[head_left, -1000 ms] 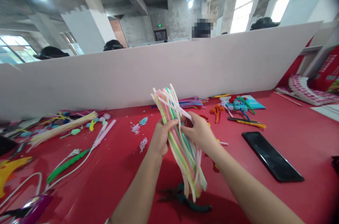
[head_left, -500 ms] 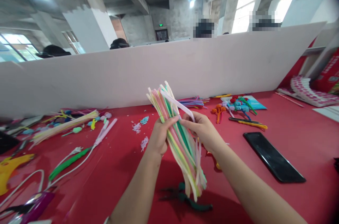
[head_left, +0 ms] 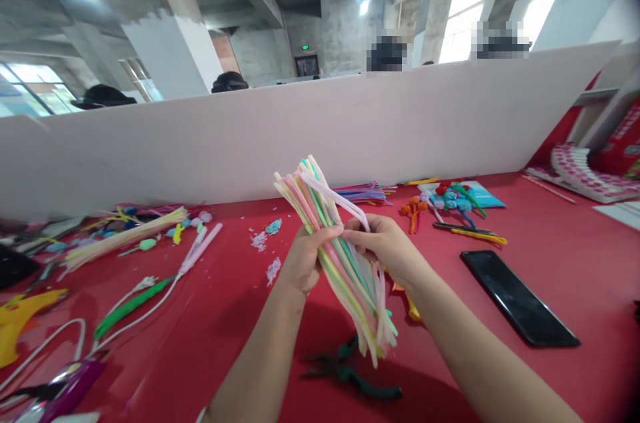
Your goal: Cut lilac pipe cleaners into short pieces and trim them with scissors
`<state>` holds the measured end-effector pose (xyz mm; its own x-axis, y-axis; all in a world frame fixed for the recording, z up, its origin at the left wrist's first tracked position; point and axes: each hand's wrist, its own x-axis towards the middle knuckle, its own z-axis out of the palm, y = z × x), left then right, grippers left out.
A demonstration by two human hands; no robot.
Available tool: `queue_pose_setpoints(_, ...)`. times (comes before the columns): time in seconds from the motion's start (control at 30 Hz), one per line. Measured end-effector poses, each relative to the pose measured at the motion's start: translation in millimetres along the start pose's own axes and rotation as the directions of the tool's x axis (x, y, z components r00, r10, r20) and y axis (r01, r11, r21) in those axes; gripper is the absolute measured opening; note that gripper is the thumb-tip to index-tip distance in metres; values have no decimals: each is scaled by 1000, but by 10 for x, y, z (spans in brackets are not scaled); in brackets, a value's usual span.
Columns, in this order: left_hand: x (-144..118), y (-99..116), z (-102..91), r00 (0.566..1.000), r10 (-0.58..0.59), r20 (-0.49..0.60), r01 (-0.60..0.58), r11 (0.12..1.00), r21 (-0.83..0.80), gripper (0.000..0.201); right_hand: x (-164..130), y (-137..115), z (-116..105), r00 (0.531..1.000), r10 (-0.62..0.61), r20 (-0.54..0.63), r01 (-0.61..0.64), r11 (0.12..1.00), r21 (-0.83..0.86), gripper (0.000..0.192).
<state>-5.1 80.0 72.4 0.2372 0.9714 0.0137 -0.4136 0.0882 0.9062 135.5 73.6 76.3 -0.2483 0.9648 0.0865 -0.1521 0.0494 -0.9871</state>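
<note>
Layout about the hands. The left hand (head_left: 304,261) and right hand (head_left: 387,246) meet above the table (head_left: 575,256), both on a bundle of stems (head_left: 340,256) that slants from upper left, beyond the hands, to lower right, beneath the right wrist. Pliers (head_left: 350,376) lie on the table under the bundle's lower end. A phone (head_left: 520,306) lies right of the right hand. Finished flowers (head_left: 445,199) lie beyond it, near the partition (head_left: 200,143). Loose stems (head_left: 125,239) and a cable (head_left: 150,296) lie well left of the left hand.
</note>
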Motion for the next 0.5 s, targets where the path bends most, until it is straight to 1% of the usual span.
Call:
queue_pose_setpoints(0.07,-5,7,9,1000,-28,4,28,1000,7,16,-7,-6,7,1000,9,17,-10,999,53,19)
queue_pose_setpoints(0.13,5,10,3,998,-57,0,57,998,3,19,-12,-9,19,1000,1,23,-5,984,178,15)
queue_pose_setpoints(0.2,37,4,-25,998,-55,-34,55,998,-11,20,-12,-16,27,999,-38,6,34,955,295,12)
queue_pose_setpoints(0.27,85,-7,-76,992,-12,-127,9,1000,-23,19,-10,-31,26,996,-84,-14,83,924,373,10)
queue_pose_setpoints(0.33,130,-11,-133,965,38,-258,-47,998,-29,20,-8,-52,13,992,-119,-38,124,890,438,9)
queue_pose_setpoints(0.4,153,3,-173,936,52,-349,-74,996,-49,19,-10,-69,-6,988,-140,-72,158,862,482,9)
queue_pose_setpoints(0.43,155,18,-181,934,41,-355,-70,995,-69,17,-12,-73,-13,985,-144,-90,170,859,482,10)
queue_pose_setpoints(0.5,144,52,-172,954,-10,-300,-25,993,-113,16,-16,-65,-16,984,-138,-109,171,895,412,11)
